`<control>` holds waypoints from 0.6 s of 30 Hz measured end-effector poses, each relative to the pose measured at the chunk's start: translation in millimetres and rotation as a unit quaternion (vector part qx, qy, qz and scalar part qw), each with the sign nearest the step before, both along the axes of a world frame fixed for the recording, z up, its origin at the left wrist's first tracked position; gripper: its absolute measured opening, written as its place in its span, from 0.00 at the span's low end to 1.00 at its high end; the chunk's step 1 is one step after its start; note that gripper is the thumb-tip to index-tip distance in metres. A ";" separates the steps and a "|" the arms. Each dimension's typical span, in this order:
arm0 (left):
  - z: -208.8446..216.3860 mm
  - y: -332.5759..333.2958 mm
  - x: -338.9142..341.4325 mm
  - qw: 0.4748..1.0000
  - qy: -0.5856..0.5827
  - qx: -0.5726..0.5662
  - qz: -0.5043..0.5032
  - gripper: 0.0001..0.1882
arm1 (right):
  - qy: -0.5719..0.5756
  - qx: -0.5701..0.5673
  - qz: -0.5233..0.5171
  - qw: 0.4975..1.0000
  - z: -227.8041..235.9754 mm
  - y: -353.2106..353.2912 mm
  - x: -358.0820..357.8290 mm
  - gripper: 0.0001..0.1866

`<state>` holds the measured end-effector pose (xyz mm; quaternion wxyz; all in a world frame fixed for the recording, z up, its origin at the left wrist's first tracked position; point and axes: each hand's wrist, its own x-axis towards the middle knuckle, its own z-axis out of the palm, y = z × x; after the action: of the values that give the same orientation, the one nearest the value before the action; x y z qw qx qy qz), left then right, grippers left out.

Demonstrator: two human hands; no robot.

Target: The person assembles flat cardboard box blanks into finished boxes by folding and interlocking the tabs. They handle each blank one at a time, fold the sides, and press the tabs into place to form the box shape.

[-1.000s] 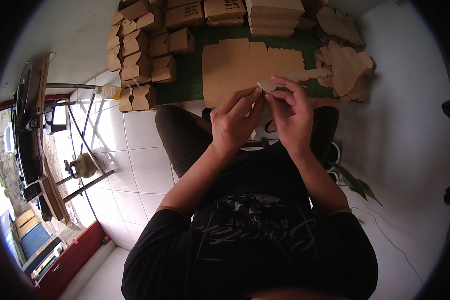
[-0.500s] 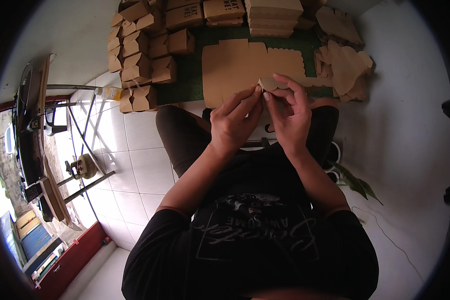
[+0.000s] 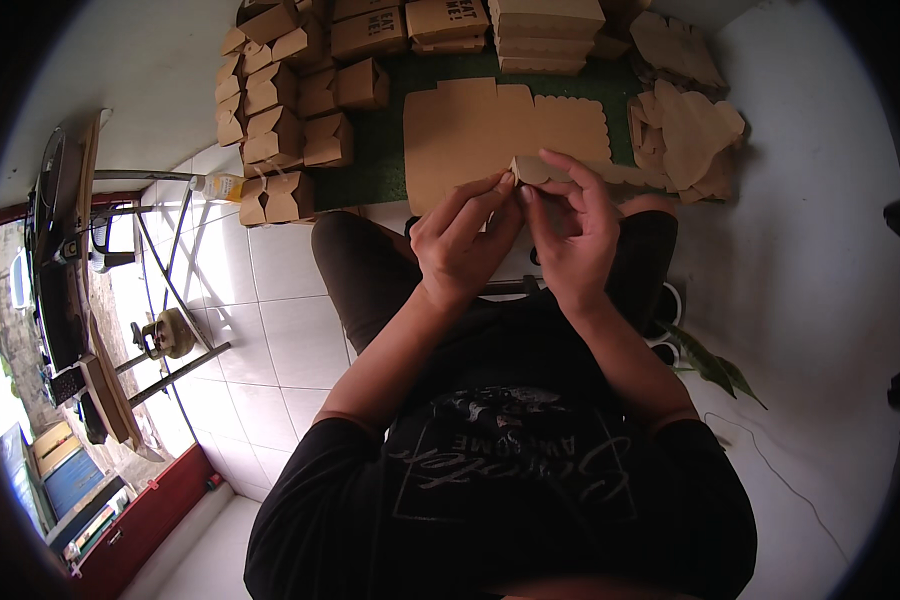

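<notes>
A flat brown cardboard box blank [image 3: 505, 125] with scalloped edges lies in front of me, its near side reaching my fingers. At its near edge, a small raised cardboard flap [image 3: 538, 168] stands between my two hands. My left hand [image 3: 460, 240] is closed, its thumb and fingertips pinching the cardboard at the left end of the flap. Just beside it my right hand [image 3: 575, 240] pinches the same corner with thumb and bent fingers, while its index finger arches over the flap. The exact fold under the fingertips is hidden.
Folded brown boxes [image 3: 275, 135] are stacked at the left on a green surface [image 3: 378, 150]. More boxes [image 3: 448, 22] and stacked trays [image 3: 545, 35] stand at the back. Loose cardboard pieces [image 3: 695, 135] pile up at the right. A bottle [image 3: 218, 187] is at the left edge.
Both hands have shifted slightly left together with the pinched corner of the cardboard. The grip stays much the same, and the surrounding boxes have not moved.
</notes>
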<state>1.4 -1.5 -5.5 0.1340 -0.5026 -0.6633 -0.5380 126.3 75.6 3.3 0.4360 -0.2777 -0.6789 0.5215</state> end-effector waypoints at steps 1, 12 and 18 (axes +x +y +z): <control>-0.1 0.6 0.3 1.000 0.005 0.004 0.003 0.15 | 0.007 -0.001 -0.004 1.000 -0.4 -0.8 -1.7 0.24; 4.7 1.0 2.4 1.000 -0.029 0.000 -0.001 0.15 | 0.055 -0.078 -0.018 0.995 5.1 -1.4 -12.3 0.21; 4.4 3.4 -0.7 1.000 -0.021 0.020 -0.005 0.14 | 0.030 -0.068 -0.018 0.997 9.2 2.0 -12.8 0.21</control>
<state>0.7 1.9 -1.1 0.1272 -0.4915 -0.6530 -0.5621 113.5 77.6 12.5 0.4455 -0.3030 -0.6238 0.5663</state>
